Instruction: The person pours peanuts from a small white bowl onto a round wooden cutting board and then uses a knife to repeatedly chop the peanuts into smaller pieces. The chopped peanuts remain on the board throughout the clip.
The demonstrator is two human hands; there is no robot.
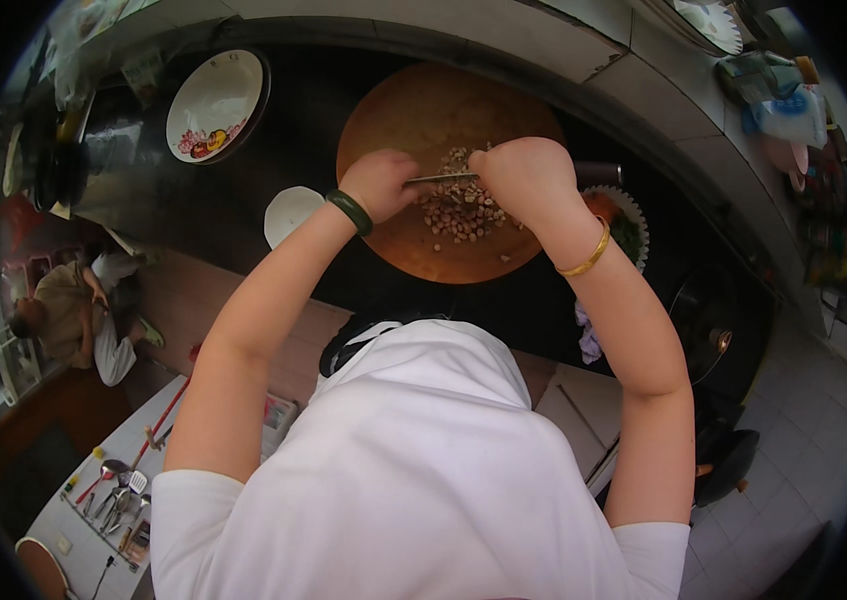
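Chopped light-brown pieces, perhaps nuts or beans [461, 214], lie heaped on a round wooden chopping board [393, 251]. Across the heap runs a thin metal blade [442, 178], seen nearly edge-on, probably a cleaver. My right hand [532, 176], with a gold bangle at the wrist, is closed at the blade's right end; the grip itself is mostly hidden. The fingers of my left hand [386, 184], below a dark green bangle, are curled at the blade's left end. Whether they pinch it or only touch it, I cannot tell.
A floral bowl [213, 105] stands at the upper left, a small white bowl [292, 214] left of the board. Right of it are a fluted plate of red and green food [626, 232] and a lidded pan [701, 322]. A seated person [67, 319] is at the far left.
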